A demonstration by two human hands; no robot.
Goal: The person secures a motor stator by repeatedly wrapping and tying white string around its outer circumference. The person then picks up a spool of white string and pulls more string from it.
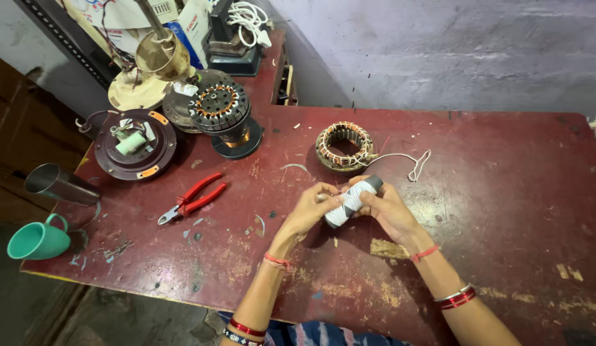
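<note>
Both my hands meet over the middle of a worn red table. They hold a small spool of white thread on a grey core, tilted with its grey end up to the right. My left hand pinches the spool's lower left side. My right hand wraps its upper right end. Just beyond my hands lies a round motor stator with copper windings. A white cord trails from it to the right.
Red-handled pliers lie left of my hands. At the far left stand fan motor parts, a dark round housing, a steel cup and a green mug. A grey wall runs behind the table.
</note>
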